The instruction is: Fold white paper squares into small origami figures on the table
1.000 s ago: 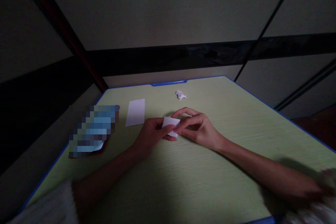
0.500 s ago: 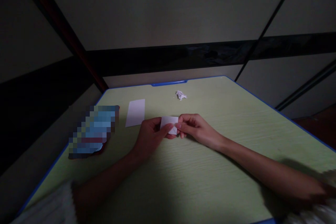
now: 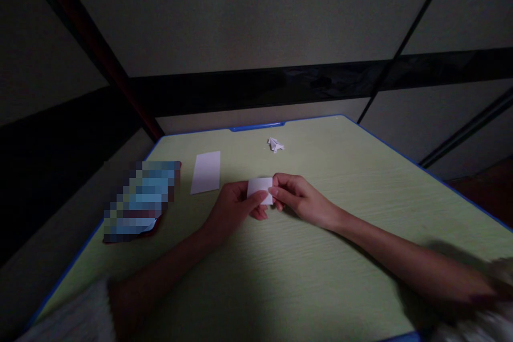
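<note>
A small white paper [image 3: 255, 186] is being pinched from both sides, just in front of the wearer and over the middle of the tabletop [image 3: 352, 181]. In the left hand [image 3: 229, 209], the grip is being formed by a thumb laid flat across the face, with fingers being tucked beneath; in the right hand [image 3: 305, 197], the right edge is being nipped between thumb and curled fingers. By judgement, the paper is being steadied and pressed along that edge, and light, even fingertip pressure is being called for by any further handling, so that corners are being kept square. A thin, matte, nearly square shape is being shown (the number of layers is being hidden by the fingers). Beyond the left hand, a larger plain sheet [image 3: 206, 172] is being left flat, smooth and straight-edged, while past both hands a crumpled-looking, many-angled piece of folded paper [image 3: 275, 145] is being supported by the tabletop. Farther left, a flat item with a dark reddish edge [image 3: 145, 200] is being obscured by pixelation. The pale green, finely grained surface is being bordered by a blue rim [image 3: 257, 127], and the forearms are being met by fuzzy, light sleeves [image 3: 76, 312].
</note>
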